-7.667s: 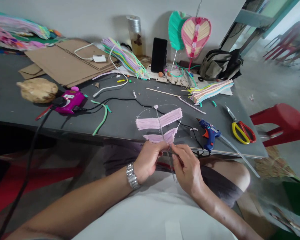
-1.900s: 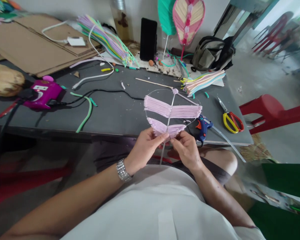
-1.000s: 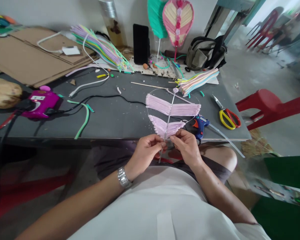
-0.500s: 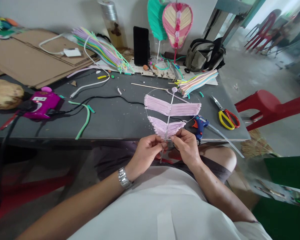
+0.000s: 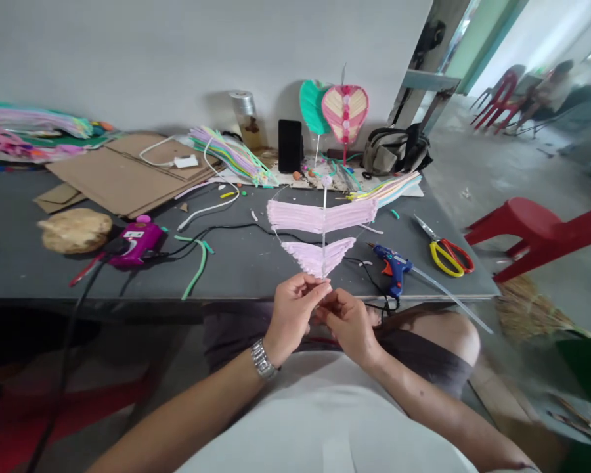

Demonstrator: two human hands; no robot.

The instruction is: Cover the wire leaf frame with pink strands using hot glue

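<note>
A half-filled hand fan (image 5: 300, 215) stands upright in front of me, its wire outline crossed by two V-shaped bands of pale pink pipe cleaners. A white stem runs up its middle to a small pink knob. My left hand (image 5: 295, 312), with a metal watch at the wrist, is closed and pinches the stem just below the lower band. Slightly lower, my right hand (image 5: 352, 328) is closed with its fingertips together at the stem's lower part, which the fingers mostly hide. A blue glue gun (image 5: 396, 266) lies on the table to the right of the fan.
Yellow-and-red-handled scissors (image 5: 448, 253) lie at the table's right end. Pipe cleaner bundles (image 5: 231, 154) and cardboard (image 5: 128, 167) lie farther back. A purple power adapter (image 5: 136, 244) with black cables sits left. Two finished fans (image 5: 345, 115) stand by the wall, near a phone (image 5: 289, 146).
My right hand has moved from the fan's lower tip down to the stem. The fan has turned slightly and shifted left. The head view has tilted up.
</note>
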